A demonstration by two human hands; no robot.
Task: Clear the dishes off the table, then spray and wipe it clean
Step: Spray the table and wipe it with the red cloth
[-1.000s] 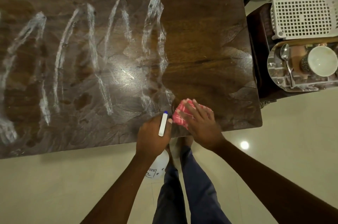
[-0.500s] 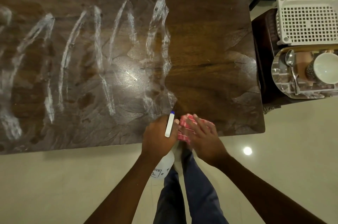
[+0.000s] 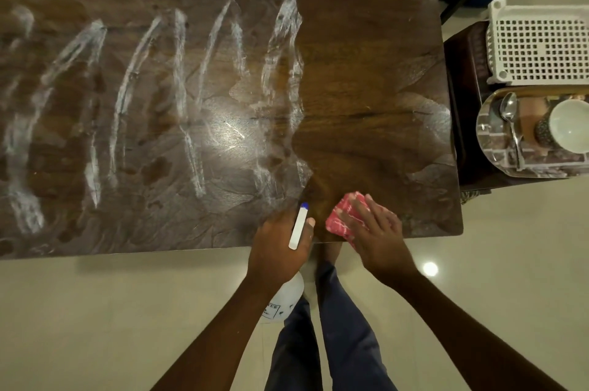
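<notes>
At the near edge of the tabletop [image 3: 366,71], toward its right corner, the right hand [image 3: 376,231] presses a red cloth [image 3: 339,218] flat, fingers [image 3: 353,212] straight. Just beside it, the left hand [image 3: 280,244] has its fingers curled round a spray bottle [image 3: 283,299]. White streaks [image 3: 181,87] cover the tabletop's left and middle.

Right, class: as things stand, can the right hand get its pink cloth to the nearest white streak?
Probably yes: bare table lies diagonally between the cloth and the streak. Straight left, though, the left hand, gripping the spray bottle, is in the way.
</notes>
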